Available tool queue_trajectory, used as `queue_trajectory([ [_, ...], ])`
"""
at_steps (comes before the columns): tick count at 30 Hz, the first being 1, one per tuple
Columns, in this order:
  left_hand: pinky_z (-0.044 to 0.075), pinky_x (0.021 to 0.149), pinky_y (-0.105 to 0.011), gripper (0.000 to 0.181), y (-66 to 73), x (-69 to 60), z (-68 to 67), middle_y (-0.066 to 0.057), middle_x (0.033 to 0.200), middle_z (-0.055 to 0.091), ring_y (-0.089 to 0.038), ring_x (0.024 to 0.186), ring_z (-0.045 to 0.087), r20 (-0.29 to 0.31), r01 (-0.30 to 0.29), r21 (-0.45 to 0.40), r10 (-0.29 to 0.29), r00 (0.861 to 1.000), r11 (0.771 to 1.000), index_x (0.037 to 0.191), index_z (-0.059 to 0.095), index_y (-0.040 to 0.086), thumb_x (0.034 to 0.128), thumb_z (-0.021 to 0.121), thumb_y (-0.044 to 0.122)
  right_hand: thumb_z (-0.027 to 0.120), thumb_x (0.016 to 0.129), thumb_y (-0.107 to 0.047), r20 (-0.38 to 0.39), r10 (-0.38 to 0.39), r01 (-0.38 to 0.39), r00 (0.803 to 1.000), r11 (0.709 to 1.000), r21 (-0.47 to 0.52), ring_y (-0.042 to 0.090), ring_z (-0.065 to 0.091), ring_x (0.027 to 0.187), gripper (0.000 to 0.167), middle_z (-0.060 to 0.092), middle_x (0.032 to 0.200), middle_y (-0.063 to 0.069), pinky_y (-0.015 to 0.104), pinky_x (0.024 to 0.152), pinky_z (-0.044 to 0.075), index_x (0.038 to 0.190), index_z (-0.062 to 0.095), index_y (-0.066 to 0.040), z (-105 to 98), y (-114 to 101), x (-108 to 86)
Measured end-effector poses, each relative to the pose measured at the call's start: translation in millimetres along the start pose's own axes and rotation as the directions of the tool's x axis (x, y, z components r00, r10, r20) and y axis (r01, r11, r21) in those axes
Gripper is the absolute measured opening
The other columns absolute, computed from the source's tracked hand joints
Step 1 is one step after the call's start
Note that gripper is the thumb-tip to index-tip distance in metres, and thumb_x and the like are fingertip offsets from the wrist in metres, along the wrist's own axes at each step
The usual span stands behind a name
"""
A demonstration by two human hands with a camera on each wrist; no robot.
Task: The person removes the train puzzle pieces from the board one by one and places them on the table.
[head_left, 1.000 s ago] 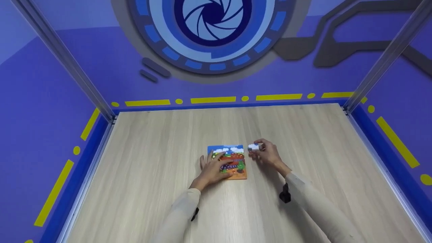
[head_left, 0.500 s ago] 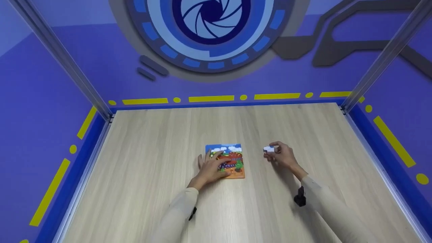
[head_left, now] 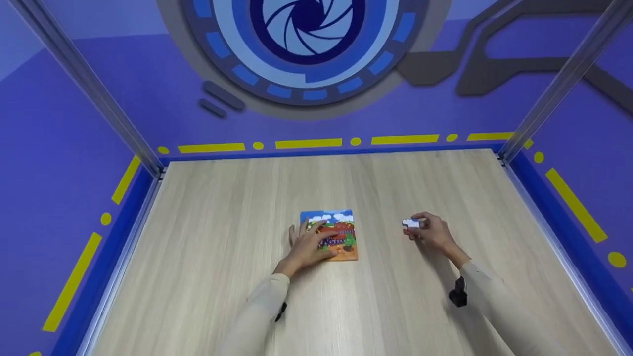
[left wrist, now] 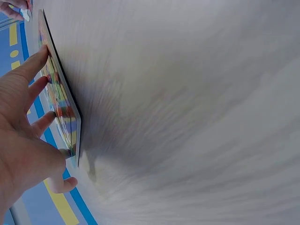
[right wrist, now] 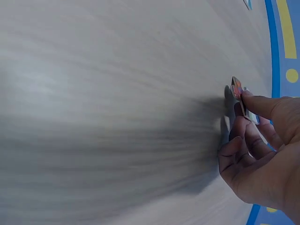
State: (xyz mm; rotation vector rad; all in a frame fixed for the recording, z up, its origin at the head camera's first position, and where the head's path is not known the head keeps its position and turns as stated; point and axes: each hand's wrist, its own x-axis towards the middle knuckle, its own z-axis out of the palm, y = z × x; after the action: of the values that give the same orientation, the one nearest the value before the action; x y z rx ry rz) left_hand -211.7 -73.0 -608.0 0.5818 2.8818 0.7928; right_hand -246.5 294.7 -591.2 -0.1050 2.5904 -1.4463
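A colourful picture puzzle board (head_left: 343,217) lies flat near the middle of the table. My left hand (head_left: 305,247) rests on its left part with spread fingers, covering some of the picture. In the left wrist view, the fingertips of the left hand (left wrist: 28,112) touch the face of the board (left wrist: 70,117). Off to the right of the board, my right hand (head_left: 436,235) pinches a small white and blue puzzle piece (head_left: 410,224) between thumb and fingers. A reddish piece (right wrist: 236,88) also shows at the thumb of the right hand (right wrist: 267,150) in the right wrist view.
The wooden table top (head_left: 237,198) is bordered at the back by a blue wall (head_left: 148,94) with yellow marks. Metal posts stand at both back corners. A black object (head_left: 458,292) is at the right wrist.
My right hand has moved right, away from the board, with the white piece in its grip. The left hand stays on the board.
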Motion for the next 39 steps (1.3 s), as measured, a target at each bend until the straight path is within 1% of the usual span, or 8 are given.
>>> queue_trajectory([
  [6, 0.010, 0.110, -0.083, 0.055, -0.5, -1.1, -0.8, -0.016, 0.158, 0.045, -0.057, 0.150, 0.022, 0.005, 0.007, -0.016, -0.007, 1.000, 1.000, 0.139, 0.064, 0.022, 0.0903, 0.074, 0.046, 0.074, 0.090, -0.001, -0.063, -0.045, 0.036, 0.997, 0.989, -0.145, 0.012, 0.059, 0.073, 0.036, 0.071, 0.091, 0.025, 0.018, 0.060, 0.045, 0.122, 0.063, 0.012, -3.6, 4.3, -0.7],
  [11, 0.010, 0.110, -0.083, 0.055, 0.4, -1.4, -2.0, -0.016, 0.158, 0.044, -0.057, 0.150, 0.021, 0.006, 0.010, -0.013, -0.010, 1.000, 1.000, 0.139, 0.064, 0.022, 0.0904, 0.074, 0.045, 0.075, 0.089, -0.002, -0.094, -0.074, 0.053, 0.993, 0.976, -0.209, 0.021, 0.067, 0.078, 0.033, 0.073, 0.093, 0.026, 0.023, 0.069, 0.048, 0.119, 0.066, 0.011, -2.6, 4.9, -1.2],
  [15, 0.010, 0.111, -0.082, 0.054, 1.4, -1.5, -2.7, -0.015, 0.159, 0.044, -0.057, 0.150, 0.021, 0.024, 0.022, -0.006, -0.021, 0.999, 1.000, 0.139, 0.064, 0.023, 0.0905, 0.075, 0.044, 0.071, 0.092, 0.001, -0.063, -0.081, 0.065, 0.995, 0.972, -0.227, 0.030, 0.074, 0.083, 0.032, 0.075, 0.098, 0.028, 0.030, 0.076, 0.056, 0.121, 0.064, 0.014, -0.5, 5.7, -2.7],
  [19, 0.008, 0.113, -0.081, 0.053, 2.5, -0.6, -4.2, -0.016, 0.160, 0.042, -0.058, 0.150, 0.020, 0.043, 0.023, -0.020, -0.022, 0.999, 1.000, 0.138, 0.065, 0.022, 0.0903, 0.076, 0.042, 0.066, 0.094, 0.003, -0.033, -0.060, 0.052, 0.998, 0.977, -0.206, 0.030, 0.076, 0.084, 0.032, 0.075, 0.099, 0.027, 0.025, 0.074, 0.056, 0.124, 0.061, 0.015, 0.4, 5.7, -3.9],
  [23, 0.008, 0.112, -0.081, 0.057, 1.1, 0.1, -7.1, -0.022, 0.159, 0.039, -0.059, 0.149, 0.022, 0.003, 0.016, -0.055, -0.016, 1.000, 0.998, 0.137, 0.065, 0.016, 0.0880, 0.078, 0.042, 0.067, 0.095, 0.001, -0.044, -0.062, 0.052, 0.997, 0.978, -0.200, 0.032, 0.076, 0.085, 0.033, 0.075, 0.099, 0.028, 0.024, 0.073, 0.056, 0.124, 0.060, 0.015, 0.0, 5.6, -2.4],
  [31, 0.017, 0.111, -0.073, 0.063, -14.4, -2.0, -14.7, -0.025, 0.152, 0.045, -0.048, 0.142, 0.035, -0.127, 0.058, -0.100, -0.071, 0.989, 0.993, 0.139, 0.060, 0.007, 0.0877, 0.079, 0.038, 0.068, 0.096, -0.006, -0.116, -0.094, 0.063, 0.989, 0.967, -0.248, 0.040, 0.070, 0.095, 0.033, 0.070, 0.103, 0.028, 0.044, 0.080, 0.054, 0.124, 0.063, 0.011, 1.0, -0.6, 1.8],
  [36, 0.017, 0.112, -0.072, 0.066, -22.8, -2.7, -11.2, -0.024, 0.152, 0.045, -0.045, 0.141, 0.035, -0.154, 0.104, -0.114, -0.121, 0.981, 0.988, 0.140, 0.059, 0.004, 0.0879, 0.079, 0.039, 0.067, 0.097, -0.007, -0.103, -0.118, 0.095, 0.988, 0.974, -0.203, 0.038, 0.072, 0.085, 0.032, 0.067, 0.103, 0.028, 0.029, 0.064, 0.055, 0.124, 0.063, 0.010, 11.8, -13.6, 8.5],
  [39, 0.015, 0.113, -0.073, 0.067, -23.8, -2.0, -6.6, -0.022, 0.152, 0.045, -0.044, 0.143, 0.033, -0.147, 0.106, -0.112, -0.122, 0.982, 0.988, 0.140, 0.059, 0.004, 0.0874, 0.079, 0.041, 0.067, 0.097, -0.006, -0.094, -0.148, 0.129, 0.984, 0.974, -0.188, 0.036, 0.071, 0.083, 0.030, 0.068, 0.102, 0.027, 0.027, 0.064, 0.054, 0.122, 0.064, 0.010, 24.7, -23.2, 13.6],
])
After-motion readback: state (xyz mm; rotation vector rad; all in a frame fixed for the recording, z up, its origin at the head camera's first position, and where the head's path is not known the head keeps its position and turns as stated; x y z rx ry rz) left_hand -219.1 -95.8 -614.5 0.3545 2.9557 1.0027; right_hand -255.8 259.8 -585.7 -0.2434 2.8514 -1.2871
